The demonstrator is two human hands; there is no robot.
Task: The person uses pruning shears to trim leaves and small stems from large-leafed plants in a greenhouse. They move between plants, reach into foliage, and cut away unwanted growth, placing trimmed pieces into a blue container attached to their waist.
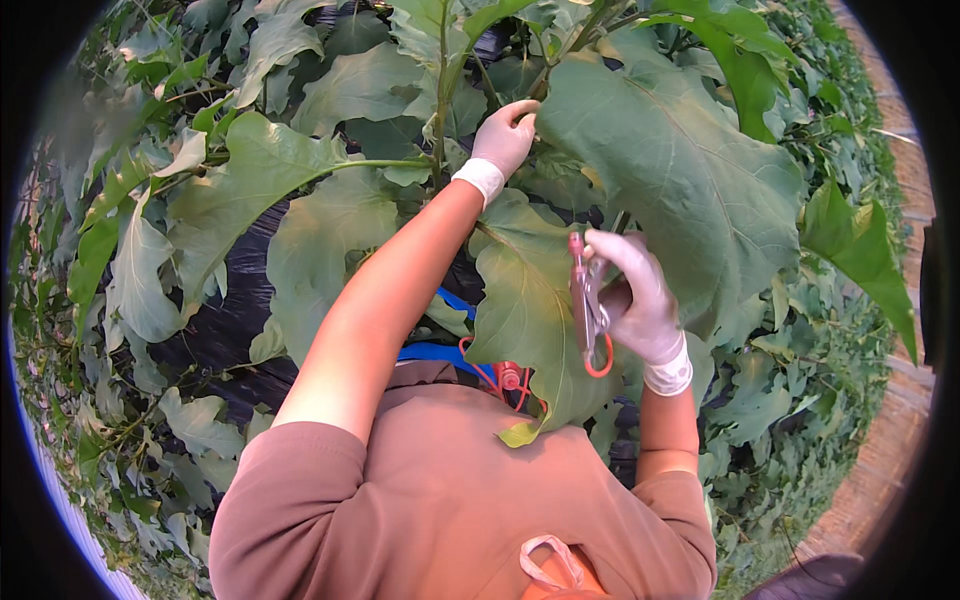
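Observation:
My left hand [506, 140], in a thin whitish glove, reaches into the upper part of a broad-leaved plant, its fingers at the edge of a large green leaf [675, 165]; whether it grips a stem there is hidden. Lower right, my right hand [637, 292], gloved too, is closed around a small metal hand tool [589, 300] with a reddish body and an orange loop at its lower end. The exact kind of tool cannot be told. A lobed leaf [525, 300] hangs between my forearms, and an upright green stem [441, 97] stands left of my left hand.
Dense foliage surrounds me. Black plastic sheeting [240, 300] shows between leaves at the left. Near my waist are a blue strap [427, 351] and a red item with cords [510, 376]. A pale brown path [862, 465] runs along the right.

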